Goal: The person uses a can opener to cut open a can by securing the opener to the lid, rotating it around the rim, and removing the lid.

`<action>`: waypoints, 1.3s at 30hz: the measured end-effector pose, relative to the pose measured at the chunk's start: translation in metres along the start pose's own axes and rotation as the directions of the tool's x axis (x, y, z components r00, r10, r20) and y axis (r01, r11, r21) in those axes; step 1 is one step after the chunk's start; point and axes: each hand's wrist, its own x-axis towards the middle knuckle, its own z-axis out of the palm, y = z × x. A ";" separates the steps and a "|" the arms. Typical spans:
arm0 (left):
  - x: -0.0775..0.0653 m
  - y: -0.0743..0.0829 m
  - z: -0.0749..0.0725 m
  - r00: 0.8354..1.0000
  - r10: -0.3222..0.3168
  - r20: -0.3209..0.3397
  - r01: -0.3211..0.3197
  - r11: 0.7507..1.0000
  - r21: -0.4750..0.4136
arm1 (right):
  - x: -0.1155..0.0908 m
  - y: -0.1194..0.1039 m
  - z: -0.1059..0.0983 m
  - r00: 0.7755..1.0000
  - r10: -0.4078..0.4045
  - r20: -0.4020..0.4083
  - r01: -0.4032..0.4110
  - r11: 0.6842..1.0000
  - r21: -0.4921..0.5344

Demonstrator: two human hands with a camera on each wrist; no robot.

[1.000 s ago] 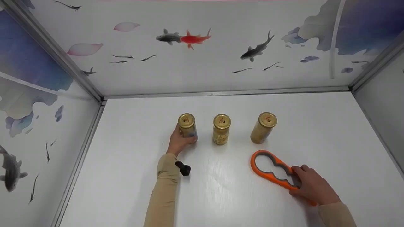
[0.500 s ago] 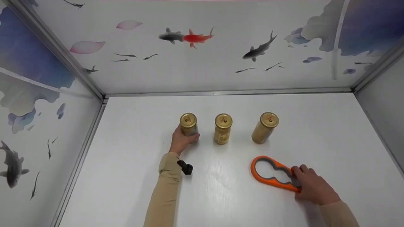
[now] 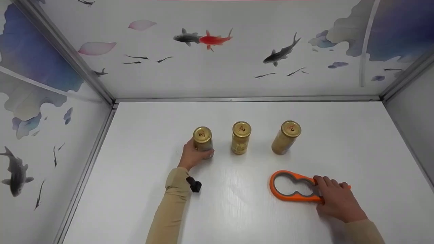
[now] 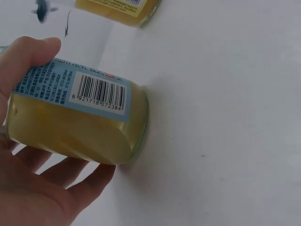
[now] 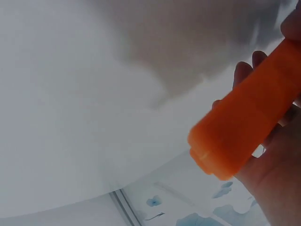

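My left hand (image 3: 192, 156) grips a glass jar (image 3: 202, 136) with a gold lid, the leftmost of three in a row. In the left wrist view, thumb and fingers wrap this jar (image 4: 66, 127), which has yellowish contents and a blue barcode label; its base is close over the white table. My right hand (image 3: 339, 200) holds an orange jar opener (image 3: 288, 198) by its handle, its grey-lined rings pointing left. The right wrist view shows the orange handle (image 5: 244, 113) with fingers around it. Beyond the opener stand the middle jar (image 3: 241, 137) and the right jar (image 3: 285, 138), both gold-lidded.
The white table (image 3: 237, 210) meets a back wall (image 3: 230, 74) printed with fish, along a metal edge strip. More printed panels rise at the left, and a plain one at the right. Bare tabletop lies between my two forearms.
My left hand has drawn its jar a little nearer to me, out of line with the other two. The jar opener has turned in my right hand and now lies more nearly level across the view.
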 end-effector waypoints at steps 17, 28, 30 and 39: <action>-0.018 0.004 0.011 0.982 0.090 0.167 -0.097 0.995 0.032 | 0.008 -0.004 -0.004 0.998 0.062 -0.005 -0.061 0.995 0.082; -0.025 0.006 0.019 0.973 0.120 0.196 -0.124 0.992 0.006 | 0.014 -0.018 -0.019 0.983 -0.016 -0.184 0.039 0.992 0.120; -0.027 0.007 0.020 0.971 0.127 0.204 -0.131 0.991 0.005 | 0.016 -0.021 -0.024 0.978 -0.034 -0.207 0.059 0.992 0.112; -0.032 0.010 0.026 0.954 0.175 0.244 -0.174 0.984 -0.026 | 0.026 -0.035 -0.043 0.960 -0.094 -0.263 0.124 0.987 0.100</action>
